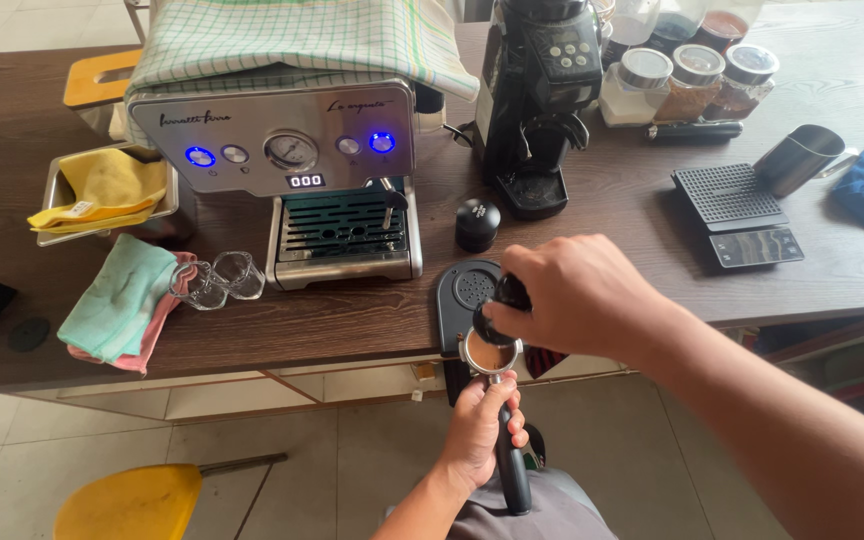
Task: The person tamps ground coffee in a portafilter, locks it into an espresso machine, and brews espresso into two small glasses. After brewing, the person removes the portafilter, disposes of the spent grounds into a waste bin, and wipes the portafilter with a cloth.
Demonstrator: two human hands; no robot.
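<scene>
Dark-brown wooden desk [592,215], carrying a steel espresso machine [282,150] under a checked cloth [302,35], a black grinder [537,100] and a black tamping mat [462,295] at the front edge. Right hand [577,300] closed around a black tamper [507,305], tilted just above the basket. Left hand [482,425] wrapped around the black handle of a portafilter [492,355] with brown grounds, held over the mat's edge.

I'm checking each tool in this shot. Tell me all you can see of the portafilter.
The portafilter has a round, shiny metal basket and a long black handle pointing toward the person. The basket holds brown coffee grounds. It sits level at the table's front edge, against the black tamping mat. The left hand grips the handle; the right hand holds a black tamper tilted at the basket's rim.
</scene>
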